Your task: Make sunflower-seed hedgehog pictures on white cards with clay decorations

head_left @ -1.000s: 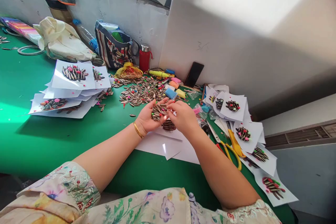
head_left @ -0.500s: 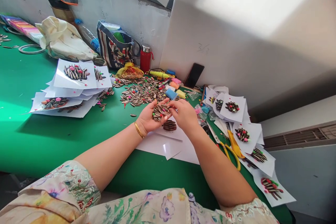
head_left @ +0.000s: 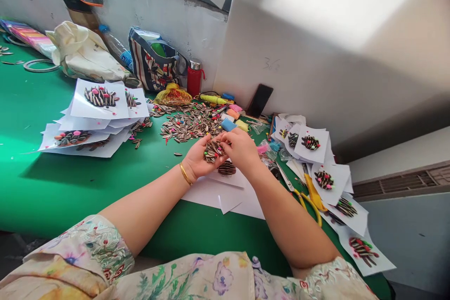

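A heap of striped sunflower seeds, with small coloured balls among it, lies in the cupped palm of my left hand. My right hand reaches over that palm from the right, thumb and fingers pinched together on the seeds; its fingertips partly hide what is between them. Just below both hands, a white paper card carries a dark oval of seeds glued or laid in rows. The hands cover the card's upper part. Beyond them spreads a larger pile of loose seeds on the green table.
Finished-looking seed cards stand stacked at left and lie along the right. Yellow-handled scissors and a yellow cutter sit by my right forearm. Behind are a red flask, a striped bag and a leaning phone.
My right hand has shifted slightly left and dipped further into the seeds in my left palm. The left hand stays almost in place.
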